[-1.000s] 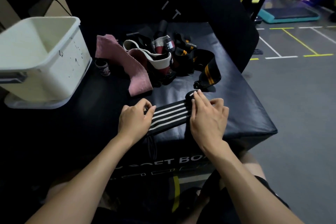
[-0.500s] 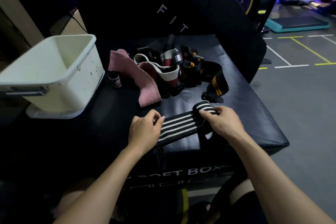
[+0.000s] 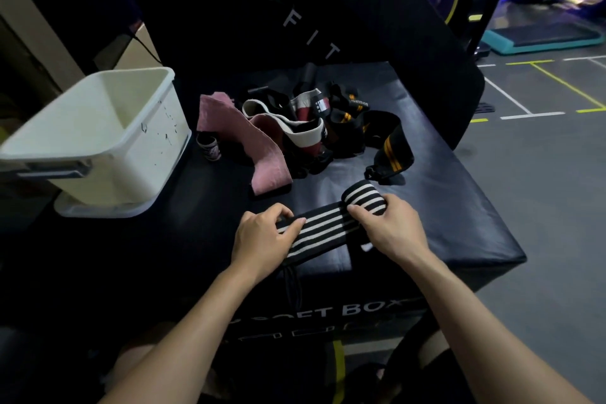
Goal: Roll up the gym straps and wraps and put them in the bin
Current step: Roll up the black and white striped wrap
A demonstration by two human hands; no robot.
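A black wrap with white stripes lies flat near the front edge of the black soft box. Its right end is rolled into a small coil, and my right hand grips that coil with curled fingers. My left hand pinches the flat left part of the wrap against the box top. A white bin stands at the left on its lid, with nothing visible inside. Behind the wrap lies a tangled pile: a pink wrap, a maroon-and-white wrap and black straps with orange stripes.
A small rolled wrap stands upright between the bin and the pink wrap. A tall black pad rises behind the box. Grey gym floor with painted lines lies to the right, with equipment at the far back.
My right hand has rolled the striped wrap's right end into a thicker coil, moving toward my left hand. The left hand stays holding the flat part.
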